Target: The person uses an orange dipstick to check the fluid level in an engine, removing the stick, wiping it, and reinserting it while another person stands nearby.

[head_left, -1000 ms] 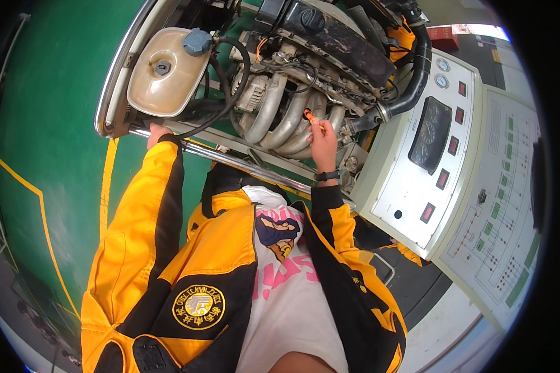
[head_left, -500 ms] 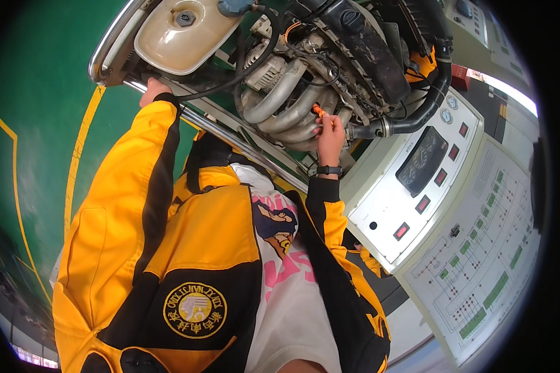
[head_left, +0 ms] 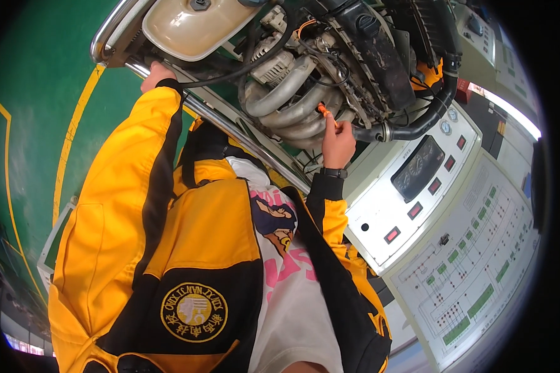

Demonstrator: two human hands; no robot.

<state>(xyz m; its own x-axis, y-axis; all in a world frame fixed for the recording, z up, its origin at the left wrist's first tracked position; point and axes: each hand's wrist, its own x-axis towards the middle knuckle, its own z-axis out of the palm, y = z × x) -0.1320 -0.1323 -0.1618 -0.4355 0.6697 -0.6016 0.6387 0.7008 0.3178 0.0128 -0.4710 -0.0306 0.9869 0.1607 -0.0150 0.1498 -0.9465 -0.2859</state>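
Note:
My left hand (head_left: pixel 157 76) is closed on the chrome rail (head_left: pixel 233 134) of the engine stand, below a translucent beige coolant tank (head_left: pixel 186 28). My right hand (head_left: pixel 337 144) grips a small orange object (head_left: pixel 323 109), possibly a tool handle, whose far end reaches in among the curved metal manifold pipes (head_left: pixel 283 118) of the engine (head_left: pixel 373 56). What that end touches is too small to tell. A black hose (head_left: pixel 230 79) runs above the rail, and an alternator (head_left: pixel 270 68) sits beside the pipes.
To the right stand a white instrument panel (head_left: pixel 417 193) with gauges and a sloped wiring-diagram board (head_left: pixel 460 267). A large black pipe (head_left: pixel 435 112) curves down the engine's right side. Green floor (head_left: pixel 37 143) with yellow lines lies to the left. Yellow fabric (head_left: pixel 426 71) shows behind the engine.
The view has shifted, so the engine and tank appear higher and farther right. Both hands keep their holds; my right hand and the orange object show little movement relative to the pipes.

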